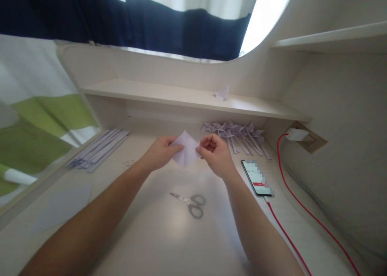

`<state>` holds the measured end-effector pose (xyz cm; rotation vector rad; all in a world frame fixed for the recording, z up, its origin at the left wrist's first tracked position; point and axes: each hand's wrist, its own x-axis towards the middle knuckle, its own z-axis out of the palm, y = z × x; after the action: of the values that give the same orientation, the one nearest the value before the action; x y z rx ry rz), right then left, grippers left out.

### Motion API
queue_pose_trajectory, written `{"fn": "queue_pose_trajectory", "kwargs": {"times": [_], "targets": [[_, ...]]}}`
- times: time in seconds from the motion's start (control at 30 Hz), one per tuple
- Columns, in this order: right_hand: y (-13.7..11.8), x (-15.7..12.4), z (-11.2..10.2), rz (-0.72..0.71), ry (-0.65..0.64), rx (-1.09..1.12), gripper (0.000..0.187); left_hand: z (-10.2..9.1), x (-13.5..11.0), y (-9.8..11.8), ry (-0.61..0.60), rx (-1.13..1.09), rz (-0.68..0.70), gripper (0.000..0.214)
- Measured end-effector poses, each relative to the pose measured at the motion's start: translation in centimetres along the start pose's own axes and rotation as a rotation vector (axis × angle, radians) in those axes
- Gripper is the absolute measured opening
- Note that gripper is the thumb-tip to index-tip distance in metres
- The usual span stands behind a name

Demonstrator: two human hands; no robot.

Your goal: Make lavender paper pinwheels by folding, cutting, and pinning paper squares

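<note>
Pinching opposite corners of a pale-lilac, diamond-shaped paper piece [189, 151] mid-frame, left fingers [177, 148] and right fingers [203, 151] presumably for steadiness.

Both bare forearms reach from the near edge toward the middle: the left forearm [105, 205] slants from the near left toward the far right, the right forearm [246, 211] from the near right toward the far left. The left hand [159, 153] and the right hand [219, 157] are level, facing each other, near but apart. The left thumb [177, 149] points right, pressed down in a grip; its opposing fingertips seem tucked behind, though they are hidden. The right thumb [204, 152] and forefinger pinch toward the left, the other fingers curled.
</note>
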<state>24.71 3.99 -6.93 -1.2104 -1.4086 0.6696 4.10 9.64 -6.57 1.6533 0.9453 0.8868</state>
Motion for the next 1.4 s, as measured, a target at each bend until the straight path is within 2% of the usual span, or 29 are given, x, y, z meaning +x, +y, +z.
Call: {"fn": "queue_pose_trajectory", "kwargs": {"times": [0.1,0.2,0.4,0.67,0.87,1.03,1.17,1.27,1.4], "targets": [[-1.1,-0.4,0.2,0.069,-0.113,0.091,0.031,0.1,-1.0,1.6,0.019,0.062,0.055,0.030],[-2.0,-0.8,0.3,0.099,-0.189,0.107,0.021,0.2,-2.2,3.0,0.026,0.089,0.096,0.029],[-3.9,-1.5,-0.3,0.084,-0.176,0.202,0.018,-0.1,-3.7,4.4,0.044,0.086,0.172,0.025],[-5.3,-2.9,-0.8,0.050,-0.198,0.176,0.018,0.2,-5.4,5.6,0.026,0.095,0.240,0.020],[-6.2,-3.2,-1.5,-0.020,-0.155,0.169,0.018,0.0,-5.7,5.9,-0.038,-0.046,0.264,0.020],[-6.0,-2.9,-1.9,-0.041,-0.239,0.265,0.023,-0.4,-5.5,5.7,-0.028,-0.120,0.265,0.022],[-4.9,-2.1,-2.7,-0.075,-0.336,0.119,0.028,-0.9,-4.7,5.0,0.025,-0.097,0.247,0.022],[-3.6,-1.4,-3.1,-0.065,-0.223,0.037,0.036,-1.3,-4.2,4.4,0.080,-0.061,0.229,0.026],[-1.7,-0.5,-2.6,0.019,-0.040,-0.053,0.018,-1.7,-4.1,3.9,0.120,-0.065,0.213,0.033]]}}
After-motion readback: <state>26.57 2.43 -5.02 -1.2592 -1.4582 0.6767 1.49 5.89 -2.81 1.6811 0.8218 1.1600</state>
